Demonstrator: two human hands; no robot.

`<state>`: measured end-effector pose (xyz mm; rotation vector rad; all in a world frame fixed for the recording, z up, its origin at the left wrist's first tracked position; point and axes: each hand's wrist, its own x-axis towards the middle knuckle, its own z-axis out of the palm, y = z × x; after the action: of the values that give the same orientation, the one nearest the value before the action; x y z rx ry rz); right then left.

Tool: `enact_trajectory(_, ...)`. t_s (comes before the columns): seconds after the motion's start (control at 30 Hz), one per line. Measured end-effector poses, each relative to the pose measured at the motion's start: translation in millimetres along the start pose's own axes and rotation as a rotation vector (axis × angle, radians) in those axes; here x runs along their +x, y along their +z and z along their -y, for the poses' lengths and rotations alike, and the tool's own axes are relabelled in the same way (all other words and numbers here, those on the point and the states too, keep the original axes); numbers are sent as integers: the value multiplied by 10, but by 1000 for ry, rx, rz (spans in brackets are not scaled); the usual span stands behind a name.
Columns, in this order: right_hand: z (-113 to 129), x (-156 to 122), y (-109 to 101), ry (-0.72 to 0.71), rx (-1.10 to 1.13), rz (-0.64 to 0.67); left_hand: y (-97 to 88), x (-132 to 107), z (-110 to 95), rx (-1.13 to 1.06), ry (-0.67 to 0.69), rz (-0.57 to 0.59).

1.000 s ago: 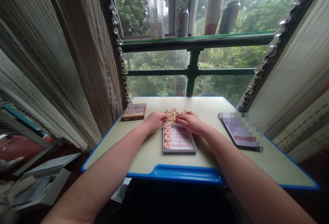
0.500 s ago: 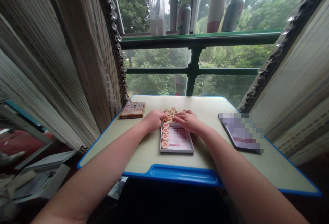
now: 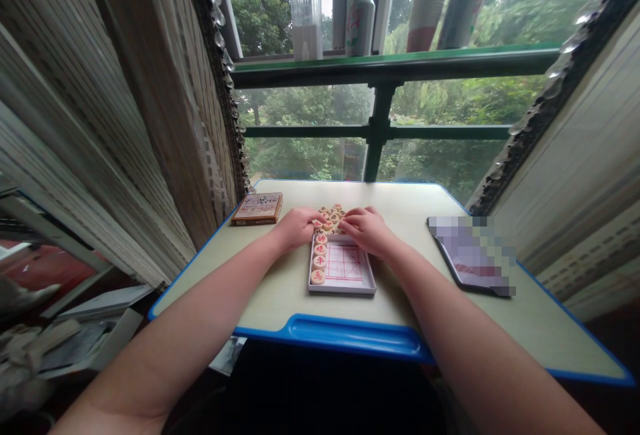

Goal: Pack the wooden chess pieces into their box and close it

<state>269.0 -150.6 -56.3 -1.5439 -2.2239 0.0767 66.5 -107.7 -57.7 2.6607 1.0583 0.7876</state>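
Round wooden Chinese chess pieces [image 3: 333, 214] with red and dark characters lie in a loose heap beyond a shallow white box tray [image 3: 367, 286]. Inside the tray, a column of red-marked pieces [image 3: 319, 262] lines the left wall, beside a printed red grid. At the heap's left side, my left hand [image 3: 299, 227] has its thumb and fingers closed at a red-marked piece [image 3: 317, 224]. Across from it, my right hand [image 3: 367, 228] rests by the tray's far right corner, fingers stretched and slightly bent, tips touching the heap's right edge. Its palm side is hidden.
A flat Chinese chess box [image 3: 257, 209] lies at the table's back left. A dark-edged tablet-like thing [image 3: 465, 255], partly blurred out, lies on the right. Cans [image 3: 361, 24] and cups stand on the window ledge. A blue pen groove [image 3: 355, 336] runs along the table's front edge.
My right hand has drawn back to the right, off the top of the heap, uncovering more pieces. My left hand stays beside the heap. The view has tilted slightly.
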Motion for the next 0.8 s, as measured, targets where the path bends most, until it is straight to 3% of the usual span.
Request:
enact_trajectory(0.2,-16,18,18,93,23,3,23,-1,20,25,-9,17)
enact_trajectory(0.5,-6,12,-10,18,60,151,-4,3,-9,59,4,40)
enact_trajectory(0.8,-57,32,-9,39,-99,81,23,9,-1,88,-25,38)
